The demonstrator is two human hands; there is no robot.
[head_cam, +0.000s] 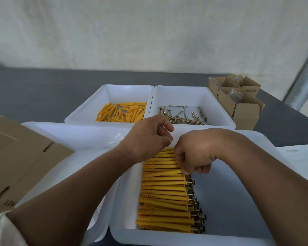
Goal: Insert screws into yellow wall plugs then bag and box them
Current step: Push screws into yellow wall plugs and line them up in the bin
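Note:
A long row of yellow wall plugs with screws in them lies in the near white tray, screw heads to the right. My right hand is curled over the far part of that row and pinches the head end of some plugs. Just left of it, my left hand hovers over the row's far end with fingers curled; what it holds is hidden. Behind, loose yellow plugs fill one white tray. Loose screws lie in the tray beside it.
A third white tray at the left holds clear plastic bags. Flat brown cardboard lies at the far left. Small open cartons stand at the back right, and a printed sheet at the right edge. A wall closes the back.

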